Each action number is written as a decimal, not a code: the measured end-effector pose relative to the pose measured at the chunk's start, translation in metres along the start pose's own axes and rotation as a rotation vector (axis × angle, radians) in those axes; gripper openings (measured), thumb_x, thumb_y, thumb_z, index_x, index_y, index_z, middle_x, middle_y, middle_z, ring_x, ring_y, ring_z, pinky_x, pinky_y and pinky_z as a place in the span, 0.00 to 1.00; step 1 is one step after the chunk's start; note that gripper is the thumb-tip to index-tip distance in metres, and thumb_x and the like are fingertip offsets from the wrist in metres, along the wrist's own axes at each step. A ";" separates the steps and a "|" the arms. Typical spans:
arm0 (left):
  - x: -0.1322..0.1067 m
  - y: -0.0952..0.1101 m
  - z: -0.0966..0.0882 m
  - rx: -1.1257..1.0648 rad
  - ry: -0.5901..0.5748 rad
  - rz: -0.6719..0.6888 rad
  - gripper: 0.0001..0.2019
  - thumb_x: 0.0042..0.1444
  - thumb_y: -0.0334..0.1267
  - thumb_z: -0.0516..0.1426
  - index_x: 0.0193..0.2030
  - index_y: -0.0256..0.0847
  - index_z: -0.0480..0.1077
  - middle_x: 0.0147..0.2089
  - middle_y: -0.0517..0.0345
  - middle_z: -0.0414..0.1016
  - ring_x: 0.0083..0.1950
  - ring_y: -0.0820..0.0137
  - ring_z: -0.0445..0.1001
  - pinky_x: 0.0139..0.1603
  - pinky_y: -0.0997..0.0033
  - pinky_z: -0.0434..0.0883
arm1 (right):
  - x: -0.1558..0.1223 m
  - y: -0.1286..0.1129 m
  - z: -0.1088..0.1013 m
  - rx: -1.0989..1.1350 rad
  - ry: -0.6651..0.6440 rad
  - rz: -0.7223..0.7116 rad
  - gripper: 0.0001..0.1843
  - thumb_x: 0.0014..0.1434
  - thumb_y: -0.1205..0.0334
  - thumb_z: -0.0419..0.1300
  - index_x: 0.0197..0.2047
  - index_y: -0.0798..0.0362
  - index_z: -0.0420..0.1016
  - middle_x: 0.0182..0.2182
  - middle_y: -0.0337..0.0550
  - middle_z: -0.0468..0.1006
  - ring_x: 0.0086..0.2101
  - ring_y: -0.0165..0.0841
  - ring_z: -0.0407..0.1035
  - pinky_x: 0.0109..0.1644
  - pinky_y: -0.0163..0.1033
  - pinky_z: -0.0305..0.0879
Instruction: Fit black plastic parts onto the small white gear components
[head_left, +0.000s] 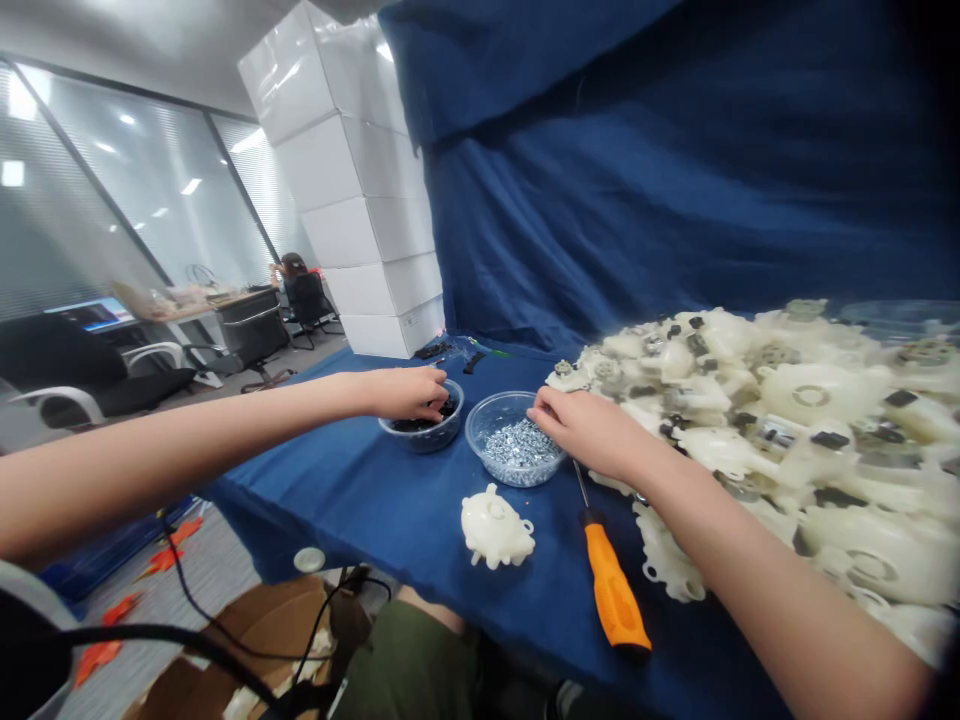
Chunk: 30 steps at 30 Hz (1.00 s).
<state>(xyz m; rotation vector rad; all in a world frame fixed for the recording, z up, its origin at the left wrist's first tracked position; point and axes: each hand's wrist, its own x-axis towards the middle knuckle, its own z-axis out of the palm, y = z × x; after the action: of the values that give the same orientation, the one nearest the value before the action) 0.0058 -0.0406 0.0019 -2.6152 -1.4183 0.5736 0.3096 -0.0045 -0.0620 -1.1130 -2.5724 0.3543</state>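
From here I have my left grip [405,392] down in a small clear bowl of black parts [424,436]. Its fingers curl over the rim and dip inside, so I cannot tell whether they are clamped on a piece or only resting among them. My right grip [589,432] sits just beside it at a wider clear bowl of silver screws [516,455], fingers close together at the rim, and whatever may lie under them is hidden from me.

Just below the right grip, an orange-handled screwdriver [611,590] lies on the blue-clothed desk [352,500], its shaft running up toward the wrist. Left of that, nearer me, a lone white plastic housing [496,528] sits well apart from a big heap of similar housings [817,430] beyond the right forearm, many carrying black pieces.

As far as I can judge, little is finished: one housing lies on its own, the heap is large, and both bowls hold plenty. I cannot make out whether that lone housing has screws in it, and the lower layers of the heap are buried – its right side is cut off by the frame too.

Beyond the left grip, white boxes [367,190] stand stacked against a blue drape [600,180], and a person [294,270] sits far off, too small to read.
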 end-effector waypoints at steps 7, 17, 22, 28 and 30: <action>0.013 0.006 0.005 0.168 0.097 0.023 0.11 0.67 0.41 0.60 0.40 0.34 0.77 0.43 0.44 0.72 0.43 0.62 0.69 0.43 0.66 0.64 | 0.000 0.001 0.001 0.003 0.010 -0.006 0.15 0.74 0.52 0.47 0.43 0.49 0.70 0.37 0.46 0.81 0.36 0.39 0.74 0.36 0.39 0.56; 0.008 0.000 0.000 0.047 0.020 -0.017 0.11 0.69 0.37 0.55 0.39 0.35 0.76 0.41 0.47 0.72 0.42 0.64 0.69 0.41 0.69 0.64 | 0.000 0.003 0.002 0.009 0.017 -0.015 0.15 0.74 0.52 0.47 0.43 0.49 0.71 0.38 0.46 0.82 0.36 0.39 0.74 0.36 0.39 0.56; 0.006 -0.006 0.007 -0.134 0.020 -0.141 0.09 0.66 0.35 0.56 0.41 0.36 0.78 0.41 0.49 0.75 0.42 0.65 0.72 0.42 0.70 0.66 | 0.000 0.003 0.002 0.002 0.012 -0.006 0.15 0.74 0.52 0.47 0.42 0.48 0.70 0.37 0.44 0.81 0.36 0.39 0.74 0.35 0.38 0.56; 0.001 -0.013 0.006 -0.182 0.078 -0.207 0.10 0.64 0.38 0.57 0.45 0.38 0.78 0.46 0.48 0.75 0.43 0.64 0.74 0.44 0.69 0.67 | 0.001 0.004 0.003 0.001 0.013 -0.003 0.15 0.73 0.51 0.47 0.41 0.48 0.69 0.36 0.43 0.81 0.35 0.38 0.73 0.35 0.38 0.56; -0.002 -0.018 0.004 -0.194 0.113 -0.215 0.12 0.64 0.42 0.57 0.46 0.38 0.77 0.47 0.47 0.74 0.44 0.63 0.74 0.46 0.68 0.67 | 0.002 0.004 0.003 0.006 0.019 -0.006 0.15 0.73 0.52 0.47 0.41 0.48 0.70 0.36 0.44 0.81 0.35 0.38 0.73 0.36 0.38 0.56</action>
<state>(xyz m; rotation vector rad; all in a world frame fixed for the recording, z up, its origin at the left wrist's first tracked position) -0.0110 -0.0330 0.0035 -2.5384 -1.7663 0.2705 0.3096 -0.0010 -0.0661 -1.1007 -2.5560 0.3483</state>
